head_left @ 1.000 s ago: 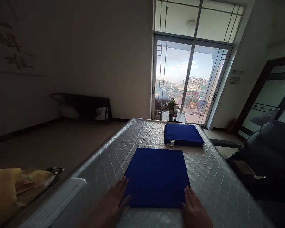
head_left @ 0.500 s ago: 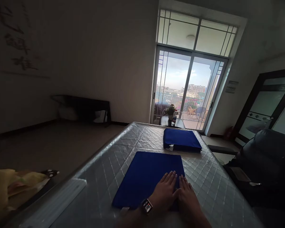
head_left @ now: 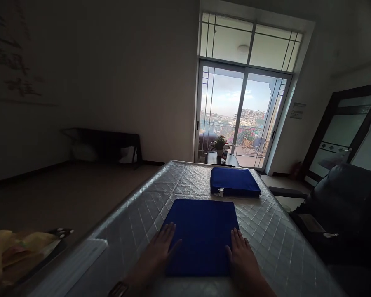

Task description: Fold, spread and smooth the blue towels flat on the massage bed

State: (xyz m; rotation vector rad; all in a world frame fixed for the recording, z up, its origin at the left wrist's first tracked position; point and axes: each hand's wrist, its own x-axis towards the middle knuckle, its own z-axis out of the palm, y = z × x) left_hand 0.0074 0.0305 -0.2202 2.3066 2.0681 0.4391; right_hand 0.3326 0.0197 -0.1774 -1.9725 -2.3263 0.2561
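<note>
A flat blue piece of folded fabric (head_left: 202, 235) lies in front of me on a silvery quilted table cover (head_left: 272, 235). My left hand (head_left: 163, 243) rests along its left edge, fingers stretched out and thumb apart. Along the right edge lies my right hand (head_left: 241, 249), also flat with its fingers extended. Neither hand grips anything. Beyond the fabric, toward the table's far right corner, sits a thicker blue folded stack (head_left: 235, 181) with a small white tag at its near side. A watch (head_left: 119, 288) shows on my left wrist.
A pale flat strip (head_left: 71, 264) lies along the table's left edge. At the lower left is yellowish cloth (head_left: 15, 251). A dark armchair (head_left: 349, 198) stands to the right. Behind the table, a small table with a potted plant (head_left: 220, 143) stands before glass doors.
My left hand has moved left, from beside my right hand to the fabric's left edge. The fabric's left side now lies farther in, so it looks narrower. My right hand stays at the right edge.
</note>
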